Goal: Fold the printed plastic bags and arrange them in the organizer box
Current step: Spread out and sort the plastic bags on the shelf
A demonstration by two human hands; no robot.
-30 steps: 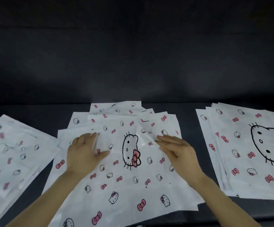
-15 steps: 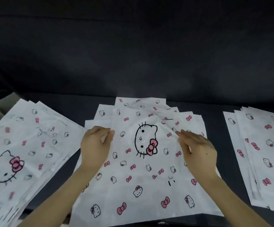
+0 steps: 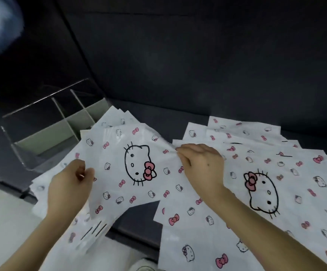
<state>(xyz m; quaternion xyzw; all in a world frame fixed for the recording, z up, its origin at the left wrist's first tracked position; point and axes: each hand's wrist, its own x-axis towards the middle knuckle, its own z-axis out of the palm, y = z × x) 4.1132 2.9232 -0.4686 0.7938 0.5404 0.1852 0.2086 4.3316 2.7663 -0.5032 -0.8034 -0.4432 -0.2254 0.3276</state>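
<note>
The bag in play [image 3: 139,163] is a thin white plastic one printed with a cat face and pink bows. It is held up slightly over the left pile of bags [image 3: 111,116], just in front of the clear organizer box [image 3: 51,132]. The left grip [image 3: 70,184] pinches its left edge between thumb and curled fingers. The right grip [image 3: 201,165] has its fingertips bunched on the right edge, where the film puckers toward them.

It looks very light and limp — the lower part sags and curls under instead of staying flat. The glossy film will probably slide easily over the sheets below, and over itself once folded. It is not fragile, though a hard tug from one point could stretch it or crease it off-line.

The best hold is likely at two opposite edges or corners, kept taut so the sheet stays square. For creasing, it would sit steadier laid flat on the dark worktop [image 3: 139,218] or on the larger stack of bags [image 3: 276,173] at the right. The box's compartments look empty from this angle.
</note>
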